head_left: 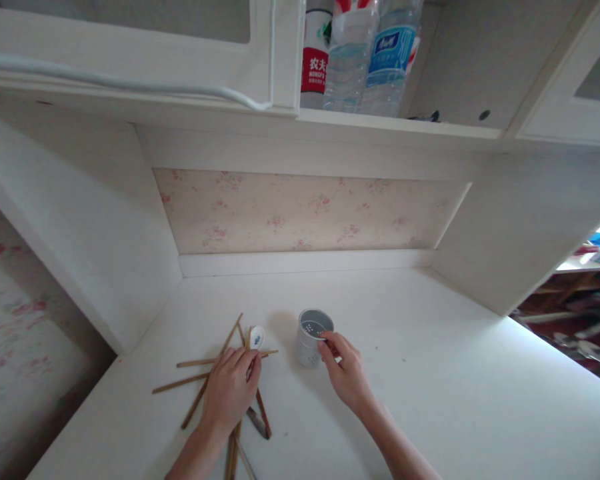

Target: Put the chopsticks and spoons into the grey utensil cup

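Note:
A grey cup-shaped holder [308, 350] with small holes in its bottom stands upright on the white tabletop. My right hand [347, 373] is closed on its right rim, thumb outside and fingers at the edge. To the left, several wooden chopsticks [193, 363] lie crossed in a loose pile. My left hand [233, 387] rests over the middle of this pile with curled fingers; what they hold, if anything, is hidden. Just beyond its fingertips shows a white spoon [257, 337] with a blue mark. A dark utensil end [258, 423] lies beside the left wrist.
White side panels [510, 220] bound the tabletop [430, 400] left and right, with a floral back panel [290, 210] behind. Overhead, an open cabinet shelf [405, 127] holds plastic bottles [347, 67]. A white cable [130, 81] runs along the cabinet's left part.

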Demonstrator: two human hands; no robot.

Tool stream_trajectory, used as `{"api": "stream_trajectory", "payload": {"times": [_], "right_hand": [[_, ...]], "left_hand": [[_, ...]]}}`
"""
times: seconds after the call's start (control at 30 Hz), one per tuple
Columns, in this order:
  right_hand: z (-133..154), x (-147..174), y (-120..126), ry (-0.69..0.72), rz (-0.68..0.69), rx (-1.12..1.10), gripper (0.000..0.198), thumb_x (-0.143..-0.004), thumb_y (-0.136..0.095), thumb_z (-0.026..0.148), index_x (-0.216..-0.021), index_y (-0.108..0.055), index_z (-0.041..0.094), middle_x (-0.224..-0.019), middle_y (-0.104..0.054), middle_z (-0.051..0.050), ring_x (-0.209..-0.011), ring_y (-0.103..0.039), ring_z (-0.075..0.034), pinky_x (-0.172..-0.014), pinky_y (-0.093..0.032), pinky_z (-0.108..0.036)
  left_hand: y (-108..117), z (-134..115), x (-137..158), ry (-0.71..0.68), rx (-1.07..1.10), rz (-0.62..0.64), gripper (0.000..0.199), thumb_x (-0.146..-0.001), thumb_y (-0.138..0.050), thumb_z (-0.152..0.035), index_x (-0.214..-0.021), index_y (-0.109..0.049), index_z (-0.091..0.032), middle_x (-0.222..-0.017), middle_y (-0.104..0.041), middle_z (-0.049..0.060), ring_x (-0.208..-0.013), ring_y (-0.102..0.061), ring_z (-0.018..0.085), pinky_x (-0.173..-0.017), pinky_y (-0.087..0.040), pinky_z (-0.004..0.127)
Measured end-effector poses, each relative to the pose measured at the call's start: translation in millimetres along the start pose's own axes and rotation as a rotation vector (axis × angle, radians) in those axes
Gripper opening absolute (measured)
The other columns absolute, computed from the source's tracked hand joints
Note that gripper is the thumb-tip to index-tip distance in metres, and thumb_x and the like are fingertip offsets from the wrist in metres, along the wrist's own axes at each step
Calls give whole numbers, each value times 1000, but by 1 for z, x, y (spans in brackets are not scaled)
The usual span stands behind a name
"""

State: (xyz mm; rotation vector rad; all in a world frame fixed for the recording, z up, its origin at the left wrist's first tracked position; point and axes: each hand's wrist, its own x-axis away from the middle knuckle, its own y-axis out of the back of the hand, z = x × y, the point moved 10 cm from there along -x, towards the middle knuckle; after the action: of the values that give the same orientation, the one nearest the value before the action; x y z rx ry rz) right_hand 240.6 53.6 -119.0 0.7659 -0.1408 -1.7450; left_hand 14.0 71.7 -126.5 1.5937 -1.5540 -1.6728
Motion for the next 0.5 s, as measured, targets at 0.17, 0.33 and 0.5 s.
{"api": "stream_trajectory", "payload": {"times": [0.17,0.33,0.5], "right_hand": [[-3,7,-7,44,23,-5,24,-94,-46,35,-106,-61,21,-80,-64,-4,-69,-59,-16,-65,-48,-27],[-6,18,-13,34,64,-49,31,-94,-46,36,-119,-56,22,-77,-63,-3,-63,-58,-15,-55,-46,-23],[-9,28,-11,22,23,-73,25,-94,-46,34,-115,-52,22,-66,-57,1,-56,-53,-13,-50,-42,-22]], "left_hand": [[0,-5,1,-22,-4,3,25,-93,-43,-28,-89,-67,-23,-81,-68,4,-82,-61,20,-85,-45,37],[9,-4,0,-20,-7,-43,24,-93,-45,-30,-87,-66,-21,-82,-68,4,-82,-61,20,-86,-44,37],[29,28,-3,77,18,-97,25,-93,-44,-33,-90,-65,-18,-83,-67,5,-82,-60,19,-83,-45,34]]}}
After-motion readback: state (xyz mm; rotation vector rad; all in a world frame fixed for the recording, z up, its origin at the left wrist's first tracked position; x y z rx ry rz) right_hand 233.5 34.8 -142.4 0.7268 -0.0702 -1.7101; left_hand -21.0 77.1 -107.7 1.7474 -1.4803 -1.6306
